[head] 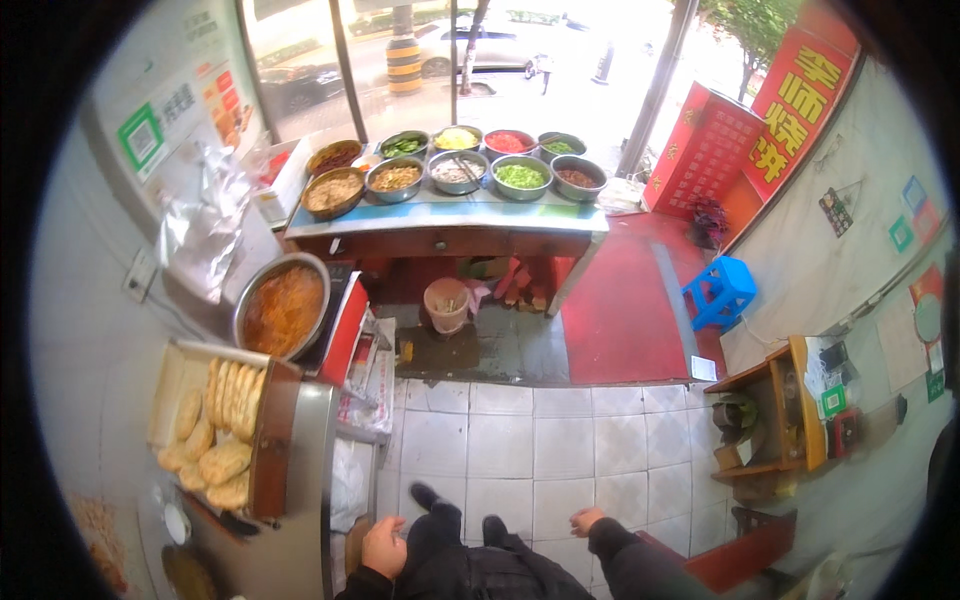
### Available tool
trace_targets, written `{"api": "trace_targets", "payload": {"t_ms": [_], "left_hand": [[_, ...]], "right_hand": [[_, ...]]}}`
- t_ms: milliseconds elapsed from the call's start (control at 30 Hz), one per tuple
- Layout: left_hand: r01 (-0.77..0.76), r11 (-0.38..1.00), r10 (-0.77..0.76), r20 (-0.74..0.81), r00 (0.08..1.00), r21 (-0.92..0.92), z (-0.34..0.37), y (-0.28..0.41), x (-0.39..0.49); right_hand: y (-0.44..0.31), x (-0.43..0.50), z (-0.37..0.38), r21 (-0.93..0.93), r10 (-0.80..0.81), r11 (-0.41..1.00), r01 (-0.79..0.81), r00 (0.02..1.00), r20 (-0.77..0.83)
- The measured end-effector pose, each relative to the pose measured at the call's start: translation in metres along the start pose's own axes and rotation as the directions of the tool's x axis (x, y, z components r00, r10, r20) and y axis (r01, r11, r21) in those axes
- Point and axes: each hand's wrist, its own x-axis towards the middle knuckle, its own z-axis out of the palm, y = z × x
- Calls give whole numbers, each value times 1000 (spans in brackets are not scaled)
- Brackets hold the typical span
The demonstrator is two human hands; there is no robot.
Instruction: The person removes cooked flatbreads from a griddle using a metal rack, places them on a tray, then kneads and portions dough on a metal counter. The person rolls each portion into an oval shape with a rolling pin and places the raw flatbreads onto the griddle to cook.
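My left hand [384, 549] hangs low beside the steel counter [304, 457], fingers loosely bent and nothing visible in it. My right hand [586, 522] hangs over the tiled floor [499, 442], touching nothing, its fingers half curled. To the left, a wooden drawer-like box [271, 442] on the counter holds several flatbreads [225, 461]. Beyond it, a large metal pot [328, 296] contains reddish-brown stewed food [283, 309]. Across the room, a table [450, 214] carries two rows of metal bowls with chopped fillings, including green pieces [519, 176] and red pieces [510, 141].
A blue plastic stool [721, 289] stands by the right wall, behind a wooden shelf unit [801, 405]. A pinkish bucket [448, 306] is under the table. Red matting [619, 315] covers floor near the doorway. A reddish-brown wooden seat [739, 546] is at lower right.
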Motion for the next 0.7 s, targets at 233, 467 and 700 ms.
{"api": "trace_targets", "payload": {"t_ms": [233, 467, 700], "left_hand": [[-20, 997, -5, 350, 937, 68, 24, -7, 129], [-253, 967, 245, 351, 904, -23, -19, 48, 297], [-91, 992, 101, 114, 988, -87, -68, 22, 374]], "right_hand": [[-122, -26, 2, 7, -98, 995, 98, 995, -16], [-235, 18, -64, 218, 108, 973, -77, 985, -134], [-449, 110, -48, -481, -316, 818, 315, 945, 82]]}}
